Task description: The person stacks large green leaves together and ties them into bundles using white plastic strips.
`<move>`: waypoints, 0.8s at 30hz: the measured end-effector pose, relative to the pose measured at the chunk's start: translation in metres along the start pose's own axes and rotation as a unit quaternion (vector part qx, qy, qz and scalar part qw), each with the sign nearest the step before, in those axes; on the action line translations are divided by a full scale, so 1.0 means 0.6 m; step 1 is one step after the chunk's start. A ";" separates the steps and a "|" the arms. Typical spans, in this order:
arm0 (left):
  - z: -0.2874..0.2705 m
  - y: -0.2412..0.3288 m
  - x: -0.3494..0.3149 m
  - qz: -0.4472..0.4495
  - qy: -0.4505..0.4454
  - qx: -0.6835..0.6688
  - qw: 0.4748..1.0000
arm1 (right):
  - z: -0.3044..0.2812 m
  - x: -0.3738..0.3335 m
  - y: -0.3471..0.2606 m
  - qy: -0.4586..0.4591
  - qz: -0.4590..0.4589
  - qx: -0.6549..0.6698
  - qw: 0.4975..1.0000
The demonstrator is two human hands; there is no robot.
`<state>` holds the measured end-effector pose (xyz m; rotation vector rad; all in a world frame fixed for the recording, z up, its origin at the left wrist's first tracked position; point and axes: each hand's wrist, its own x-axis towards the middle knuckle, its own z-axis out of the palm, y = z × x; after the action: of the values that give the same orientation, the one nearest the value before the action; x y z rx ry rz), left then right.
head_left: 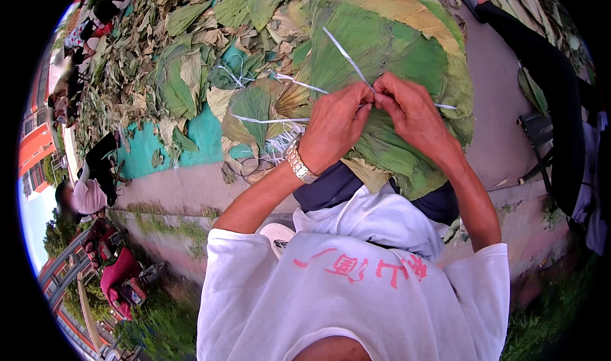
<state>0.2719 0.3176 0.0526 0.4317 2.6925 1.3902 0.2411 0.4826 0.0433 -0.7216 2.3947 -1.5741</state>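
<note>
A stack of large flat leaves (388, 46), green with yellow-brown edges, lies across my lap. A white plastic tie strip (344, 52) runs over it, and one end sticks up past my fingers. My left hand (334, 122), with a metal watch (299, 162) at the wrist, pinches the strip near the stack's middle. Right against it, my right hand (414, 109) is pinched on the same strip. Their fingertips meet and hide the spot where the strip comes together. Another strip end (447, 107) shows beyond my right hand.
Loose white strips (283, 146) lie beside my left forearm. Dried leaves (184, 84) cover the ground and a green sheet (149, 146) at the left. A person's dark-clothed leg (547, 68) and a small dark stool (536, 138) are at the right. Other people and a red vehicle (124, 278) are far left.
</note>
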 end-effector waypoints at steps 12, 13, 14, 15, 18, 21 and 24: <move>-0.006 0.035 -0.022 0.117 -0.062 0.117 0.984 | 0.000 0.010 0.003 -0.060 -0.053 0.122 0.989; -0.004 0.032 -0.023 0.120 -0.062 0.113 0.984 | -0.003 0.011 0.005 -0.081 -0.060 0.120 0.988; -0.003 0.030 -0.025 0.123 -0.063 0.110 0.984 | -0.007 0.011 0.005 -0.101 -0.067 0.119 0.986; -0.003 0.029 -0.027 0.121 -0.062 0.098 0.986 | -0.008 0.013 0.006 -0.122 -0.073 0.118 0.983; -0.002 0.029 -0.033 0.109 -0.055 0.053 0.991 | -0.007 0.016 0.009 -0.165 -0.073 0.121 0.976; 0.001 0.030 -0.036 0.084 -0.023 -0.016 0.996 | -0.003 0.015 0.013 -0.160 -0.100 0.117 0.975; 0.000 0.041 -0.035 0.053 0.017 -0.084 0.995 | -0.007 0.013 0.020 -0.173 -0.102 0.077 0.977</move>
<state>0.2970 0.3251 0.0714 0.5460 2.5849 1.6516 0.2290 0.4860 0.0351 -1.1320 1.9787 -1.5353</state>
